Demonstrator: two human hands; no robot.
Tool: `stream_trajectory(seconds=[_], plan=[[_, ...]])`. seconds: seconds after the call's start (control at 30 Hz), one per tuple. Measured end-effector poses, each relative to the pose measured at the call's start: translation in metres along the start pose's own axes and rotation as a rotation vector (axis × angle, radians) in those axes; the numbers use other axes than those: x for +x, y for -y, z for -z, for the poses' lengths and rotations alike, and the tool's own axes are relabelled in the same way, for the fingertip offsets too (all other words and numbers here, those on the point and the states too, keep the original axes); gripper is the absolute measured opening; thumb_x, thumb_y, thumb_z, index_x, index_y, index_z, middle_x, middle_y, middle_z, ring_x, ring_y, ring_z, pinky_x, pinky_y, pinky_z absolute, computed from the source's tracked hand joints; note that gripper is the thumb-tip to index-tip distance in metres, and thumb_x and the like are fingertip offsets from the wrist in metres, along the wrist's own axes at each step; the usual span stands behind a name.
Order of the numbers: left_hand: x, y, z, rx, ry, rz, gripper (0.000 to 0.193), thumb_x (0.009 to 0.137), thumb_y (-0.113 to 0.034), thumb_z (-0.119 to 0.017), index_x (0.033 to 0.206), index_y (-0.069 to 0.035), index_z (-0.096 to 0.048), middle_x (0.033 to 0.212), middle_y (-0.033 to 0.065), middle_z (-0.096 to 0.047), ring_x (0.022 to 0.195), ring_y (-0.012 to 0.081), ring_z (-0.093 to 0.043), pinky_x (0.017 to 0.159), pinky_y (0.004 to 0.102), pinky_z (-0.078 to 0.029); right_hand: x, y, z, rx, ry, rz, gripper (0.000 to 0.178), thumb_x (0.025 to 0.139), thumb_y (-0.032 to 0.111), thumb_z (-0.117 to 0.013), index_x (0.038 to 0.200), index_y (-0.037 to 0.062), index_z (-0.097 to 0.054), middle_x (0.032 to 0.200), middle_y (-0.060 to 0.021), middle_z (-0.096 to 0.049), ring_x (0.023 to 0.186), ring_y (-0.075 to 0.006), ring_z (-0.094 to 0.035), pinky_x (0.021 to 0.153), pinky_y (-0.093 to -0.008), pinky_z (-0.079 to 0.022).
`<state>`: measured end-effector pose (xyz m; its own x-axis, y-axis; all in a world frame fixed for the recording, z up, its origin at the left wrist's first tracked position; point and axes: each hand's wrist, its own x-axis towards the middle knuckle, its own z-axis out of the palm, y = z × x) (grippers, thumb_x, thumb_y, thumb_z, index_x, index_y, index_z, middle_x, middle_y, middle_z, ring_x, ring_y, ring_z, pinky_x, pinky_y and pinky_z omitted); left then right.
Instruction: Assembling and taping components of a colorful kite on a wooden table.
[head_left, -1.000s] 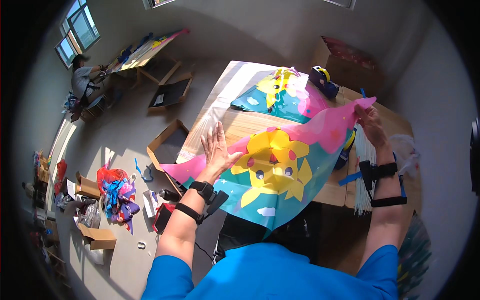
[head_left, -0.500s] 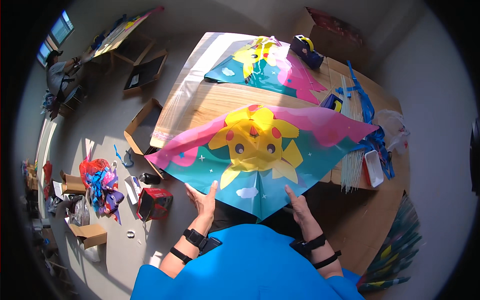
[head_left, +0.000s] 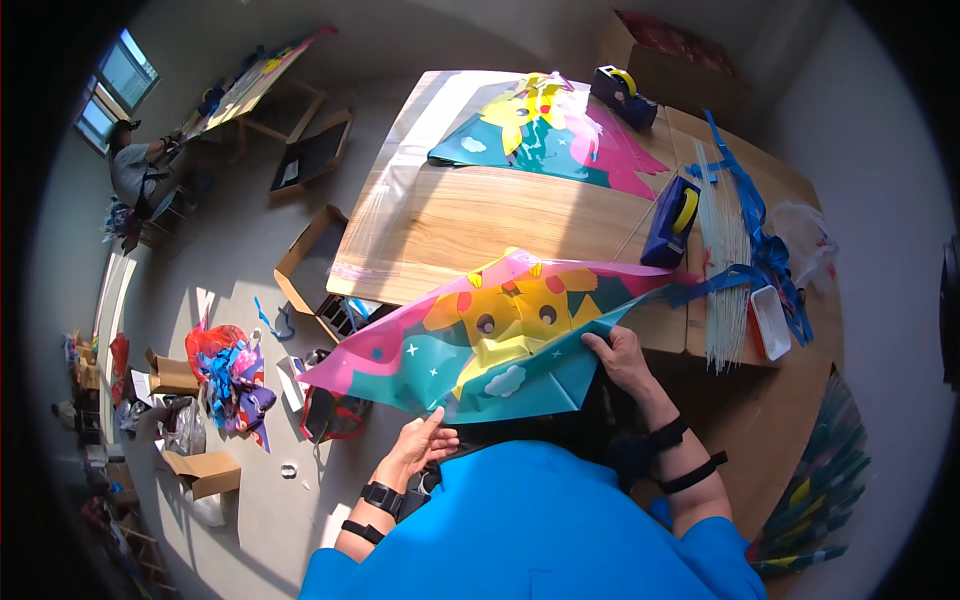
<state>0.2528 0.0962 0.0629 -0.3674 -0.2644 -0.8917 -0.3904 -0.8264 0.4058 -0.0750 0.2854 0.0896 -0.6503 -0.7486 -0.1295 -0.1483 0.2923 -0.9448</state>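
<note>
A pink, teal and yellow kite [head_left: 515, 320] with a cartoon animal face is stretched in front of my body, over the table's near edge. My left hand [head_left: 425, 445] pinches its near lower edge, thumb on top and fingers beneath. At the right, my right hand [head_left: 622, 360] is closed on the kite's near right edge, which is lifted and folded upward. The sheet sags between both hands, and its left tip points out past the table. Another kite of the same print [head_left: 545, 135] lies on the far part of the wooden table [head_left: 490, 215].
Two blue tape dispensers [head_left: 672, 225] stand on the table's right side. Beside them lie thin white sticks [head_left: 728, 270], blue ribbon [head_left: 760, 240] and a white tray [head_left: 770, 322]. Open cartons [head_left: 310, 260] and a colourful pile [head_left: 232, 375] are on the floor. A person [head_left: 135, 170] sits far left.
The kite has drawn nearer and tilted, its right near edge now folded up. My right hand rose and closed on that edge; my left hand lowered and pinches the near edge.
</note>
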Motion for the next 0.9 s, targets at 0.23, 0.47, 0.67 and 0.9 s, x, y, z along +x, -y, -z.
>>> stream_trajectory(seconds=[0.23,0.47,0.67,0.9], plan=[[-0.044,-0.11,-0.033,1.227,-0.711,-1.3,0.047,0.076,-0.025,-0.075,0.117,-0.01,-0.057,0.113,0.0119,-0.061,0.098,0.03,-0.059,0.084,0.0409,-0.045,-0.036,-0.027,0.0,-0.226,0.08,-0.222,0.026,0.093,0.021,-0.061,0.088,-0.0038,-0.066,0.07,-0.003,-0.062,0.064,-0.0107,-0.055,0.062,-0.0283,-0.046],[0.11,-0.152,-0.147,1.638,-0.616,-1.589,0.055,0.075,-0.021,-0.072,0.127,-0.013,-0.055,0.125,0.0068,-0.059,0.118,0.0244,-0.053,0.111,0.0526,-0.023,-0.054,-0.007,-0.006,-0.118,-0.042,-0.138,0.032,0.09,0.026,-0.064,0.084,-0.0054,-0.064,0.066,-0.0116,-0.061,0.061,-0.016,-0.056,0.06,-0.0333,-0.046],[0.138,-0.218,-0.085,0.406,-0.253,-1.049,0.017,0.089,-0.018,-0.062,0.091,-0.003,-0.071,0.082,0.0037,-0.071,0.072,0.0167,-0.065,0.068,0.0307,-0.05,-0.082,0.029,0.057,0.009,-0.136,-0.124,0.019,0.091,0.01,-0.063,0.104,-0.0037,-0.065,0.083,-0.0028,-0.066,0.077,-0.009,-0.056,0.071,-0.0263,-0.048],[0.114,-0.218,-0.001,-0.137,0.108,-0.728,0.022,0.093,-0.023,-0.064,0.1,-0.002,-0.064,0.093,0.0048,-0.067,0.081,0.0137,-0.063,0.074,0.031,-0.053,0.025,-0.01,0.132,-0.115,-0.054,-0.043,0.02,0.091,0.008,-0.06,0.107,-0.0041,-0.062,0.089,-0.0017,-0.066,0.079,-0.0073,-0.056,0.071,-0.0257,-0.048]])
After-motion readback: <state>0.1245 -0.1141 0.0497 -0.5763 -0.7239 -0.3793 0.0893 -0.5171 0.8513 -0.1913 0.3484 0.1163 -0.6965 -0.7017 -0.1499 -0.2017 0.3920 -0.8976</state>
